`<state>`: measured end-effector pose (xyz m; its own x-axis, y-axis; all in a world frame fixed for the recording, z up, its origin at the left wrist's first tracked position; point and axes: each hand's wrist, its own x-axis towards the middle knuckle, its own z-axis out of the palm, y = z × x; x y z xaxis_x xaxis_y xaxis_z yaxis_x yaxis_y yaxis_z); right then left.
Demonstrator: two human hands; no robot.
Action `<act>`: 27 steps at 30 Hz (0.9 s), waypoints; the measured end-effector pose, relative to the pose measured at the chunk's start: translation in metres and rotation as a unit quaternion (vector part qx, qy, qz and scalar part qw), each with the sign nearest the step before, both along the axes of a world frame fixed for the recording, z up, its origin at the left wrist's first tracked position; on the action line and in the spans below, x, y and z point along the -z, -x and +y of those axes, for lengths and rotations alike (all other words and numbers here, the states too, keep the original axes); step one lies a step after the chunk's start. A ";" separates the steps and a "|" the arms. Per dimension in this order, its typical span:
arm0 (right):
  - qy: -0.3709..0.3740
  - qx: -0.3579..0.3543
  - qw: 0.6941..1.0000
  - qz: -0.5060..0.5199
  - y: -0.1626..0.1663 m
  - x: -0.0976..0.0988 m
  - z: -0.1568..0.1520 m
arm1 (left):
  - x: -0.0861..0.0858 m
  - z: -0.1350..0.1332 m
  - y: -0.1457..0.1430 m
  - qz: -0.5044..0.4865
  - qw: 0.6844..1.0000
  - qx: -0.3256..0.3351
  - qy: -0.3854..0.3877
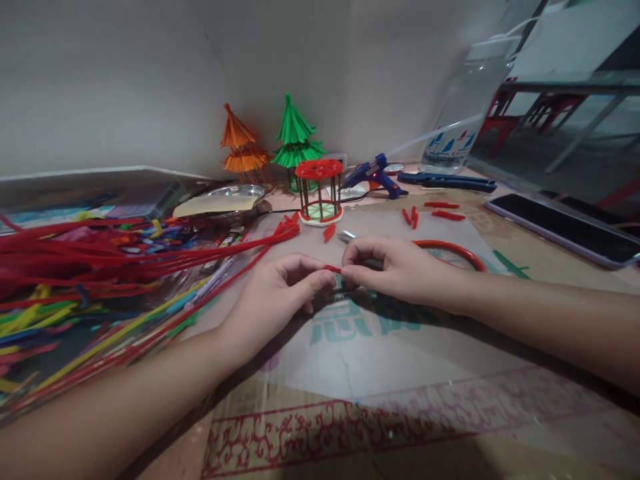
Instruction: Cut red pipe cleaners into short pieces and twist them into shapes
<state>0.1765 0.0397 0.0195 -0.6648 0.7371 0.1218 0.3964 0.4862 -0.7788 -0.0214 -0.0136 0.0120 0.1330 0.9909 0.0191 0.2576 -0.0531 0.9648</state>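
Observation:
A short red pipe cleaner spans the gap between my two hands. My left hand pinches its left end between thumb and fingers, and my right hand pinches the other end. Pliers with red handles lie under or behind my right hand, their metal tip showing past the knuckles; I cannot tell if the hand touches them. Just beyond stands a small round frame with a red top, brown posts and a pale base. Cut red pieces lie near it, with several more farther right.
Loose coloured pipe cleaners cover the left side. Behind are an orange tiered model, a green one, a metal dish and a blue glue gun. A phone and a clear jug stand right.

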 end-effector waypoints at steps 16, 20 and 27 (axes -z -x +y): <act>0.036 -0.003 0.999 0.013 -0.001 0.001 0.000 | 0.001 0.002 0.000 0.000 1.000 -0.006 0.029; 0.033 0.006 0.999 0.008 0.000 0.001 0.000 | 0.003 0.004 0.001 -0.010 0.999 -0.001 0.033; 0.031 0.013 0.999 0.012 0.000 0.002 0.000 | 0.006 0.004 0.004 -0.040 0.999 0.023 0.027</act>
<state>0.1766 0.0399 0.0180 -0.6429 0.7606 0.0909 0.3891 0.4264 -0.8165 -0.0250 -0.0095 0.0056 0.1778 0.9838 -0.0213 0.1779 -0.0109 0.9840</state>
